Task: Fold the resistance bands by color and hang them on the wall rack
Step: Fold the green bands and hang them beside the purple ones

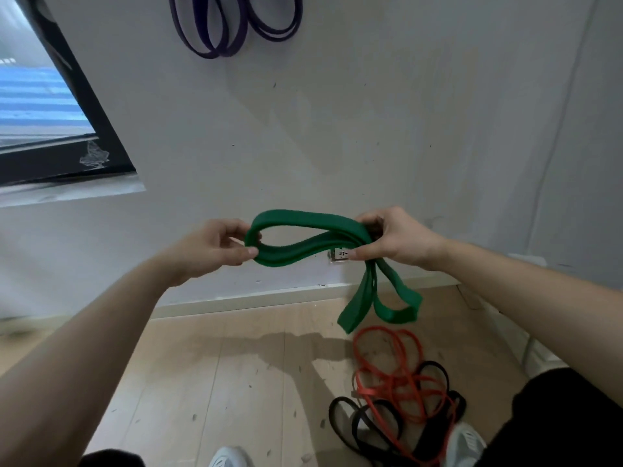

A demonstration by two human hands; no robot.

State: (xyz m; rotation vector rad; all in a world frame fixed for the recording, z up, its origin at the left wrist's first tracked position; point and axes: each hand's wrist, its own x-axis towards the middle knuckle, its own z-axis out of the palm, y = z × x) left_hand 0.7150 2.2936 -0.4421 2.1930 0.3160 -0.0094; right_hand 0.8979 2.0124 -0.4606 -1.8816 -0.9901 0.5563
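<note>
A wide green resistance band (303, 242) is stretched level between my two hands in front of the wall. My left hand (215, 246) pinches its left looped end. My right hand (394, 241) grips the gathered layers at the right, and two green loops (387, 305) hang down below that hand. Purple bands (232, 28) hang folded high on the wall at the top of the view; what holds them is out of frame. On the wooden floor at lower right lies a tangle of red bands (397, 375) and black bands (364, 423).
A white wall socket (340, 255) sits low on the wall behind the green band. A dark-framed window (60, 129) is at the left. My white shoes (467, 443) stand beside the floor pile. A white baseboard (236, 301) runs along the wall.
</note>
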